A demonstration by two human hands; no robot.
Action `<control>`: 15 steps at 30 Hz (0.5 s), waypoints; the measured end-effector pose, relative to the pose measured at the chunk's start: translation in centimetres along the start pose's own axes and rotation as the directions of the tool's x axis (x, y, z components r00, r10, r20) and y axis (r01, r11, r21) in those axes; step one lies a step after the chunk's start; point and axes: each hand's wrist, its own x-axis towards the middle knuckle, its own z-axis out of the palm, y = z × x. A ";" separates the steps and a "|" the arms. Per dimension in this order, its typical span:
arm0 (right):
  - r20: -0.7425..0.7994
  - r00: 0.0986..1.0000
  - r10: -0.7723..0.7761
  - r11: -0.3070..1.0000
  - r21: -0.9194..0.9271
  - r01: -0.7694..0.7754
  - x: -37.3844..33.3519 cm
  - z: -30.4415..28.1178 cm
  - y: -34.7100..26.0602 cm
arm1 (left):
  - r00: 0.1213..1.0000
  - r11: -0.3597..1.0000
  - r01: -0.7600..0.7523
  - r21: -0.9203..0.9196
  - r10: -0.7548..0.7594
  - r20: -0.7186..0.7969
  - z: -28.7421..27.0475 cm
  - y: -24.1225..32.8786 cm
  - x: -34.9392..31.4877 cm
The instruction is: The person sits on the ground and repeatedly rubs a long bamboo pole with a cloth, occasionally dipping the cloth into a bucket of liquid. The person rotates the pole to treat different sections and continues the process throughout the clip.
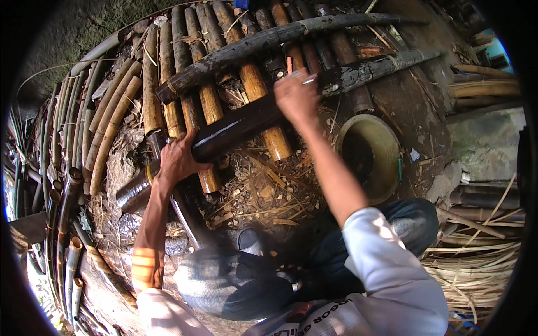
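Observation:
A thick, dark, wet-looking bamboo pole (241, 126) lies slantwise before me, its near end low at the left and its far part reaching up to the right. My left hand (178, 158) grips this pole near its lower end, thumb stretched to the right. Farther up the pole, my right hand (297, 99) is closed in a fist, slightly blurred. From the fist juts an orange stick-like handle (290, 64), and a bit of shiny metal shows beside the knuckles. The rest of that tool is hidden. A thinner dark pole (182, 210) passes under the thick one near my left hand.
Behind lies another long grey bamboo pole (263, 40) across several short bamboo pieces (210, 106). A round bucket (386, 131) stands to the right. Bamboo lengths (115, 120) are stacked at left, split strips (476, 266) at lower right. Shavings (260, 193) litter the ground.

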 end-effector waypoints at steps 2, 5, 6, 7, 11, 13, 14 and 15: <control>0.255 0.958 -0.131 0.990 0.094 0.110 -5.3 -0.6 -7.1 | 0.990 0.979 0.030 -0.201 -0.001 0.141 -0.9 0.8 -1.0; -0.060 0.863 -0.502 0.853 0.131 0.505 -9.6 2.5 -6.8 | 0.932 0.900 0.145 -0.412 0.015 0.361 -0.1 0.3 -1.0; -0.015 0.915 -0.404 0.911 0.088 0.404 -8.7 1.8 -5.4 | 0.903 0.869 0.217 -0.445 -0.005 0.430 0.7 -1.2 -1.5; 0.027 0.955 -0.296 0.955 0.028 0.295 -7.4 0.9 -2.7 | 0.867 0.832 0.282 -0.478 -0.008 0.498 1.5 -1.9 -1.8; -0.137 0.990 -0.032 0.994 -0.107 0.018 3.8 -4.8 17.5 | 0.891 0.839 0.237 -0.490 0.014 0.454 0.5 -1.1 0.5; -0.113 0.991 -0.076 0.996 -0.059 0.070 6.3 -4.1 20.9 | 0.880 0.823 0.252 -0.510 0.024 0.475 -0.6 0.5 1.4; -0.010 0.999 -0.035 0.999 0.014 0.035 4.5 -2.7 14.8 | 0.881 0.836 0.279 -0.473 -0.027 0.473 -0.5 -0.5 0.7; 0.084 0.996 0.005 0.998 0.070 -0.011 2.3 -2.5 9.0 | 0.883 0.850 0.289 -0.441 -0.059 0.465 -0.5 -1.2 0.3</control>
